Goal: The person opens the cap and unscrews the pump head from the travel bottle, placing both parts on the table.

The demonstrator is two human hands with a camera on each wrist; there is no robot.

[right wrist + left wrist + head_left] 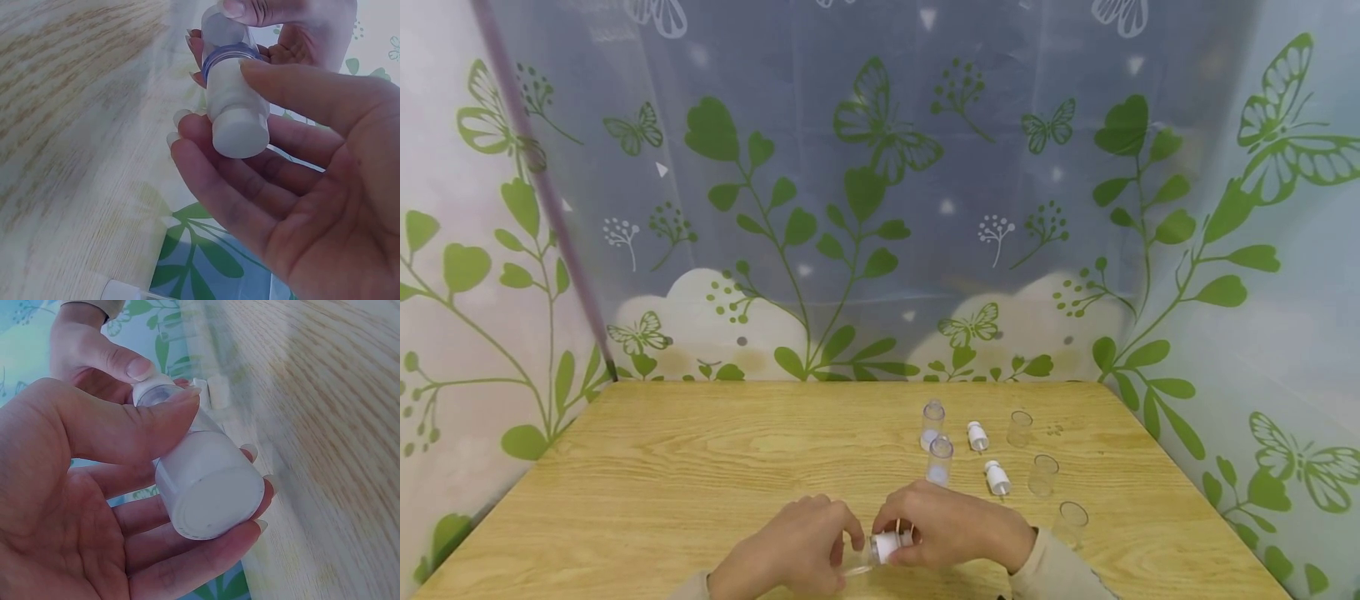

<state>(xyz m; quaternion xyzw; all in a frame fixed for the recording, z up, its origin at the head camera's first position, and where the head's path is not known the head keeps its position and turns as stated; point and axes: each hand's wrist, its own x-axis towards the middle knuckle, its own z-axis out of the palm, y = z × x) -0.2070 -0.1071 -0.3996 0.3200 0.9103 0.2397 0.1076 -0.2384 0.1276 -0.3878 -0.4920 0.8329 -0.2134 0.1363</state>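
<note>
Low over the front of the table, my left hand [801, 542] grips a clear plastic bottle [212, 487] between thumb and fingers, its white bottom facing the left wrist camera. A white pump top [237, 103] sits at the bottle's mouth, against a bluish-violet rim. My right hand [943, 525] holds this pump top, thumb on one side and fingertips on the other. Bottle and pump top are in line, tilted nearly sideways in the head view. Fingers hide part of the joint between them in the left wrist view.
Two more clear bottles [933, 425] stand beyond the right hand. To their right lie two white pump tops [997, 477] with thin stems. Three clear caps [1043, 475] stand in a column farther right. A patterned curtain [880, 208] closes off the table's back and sides.
</note>
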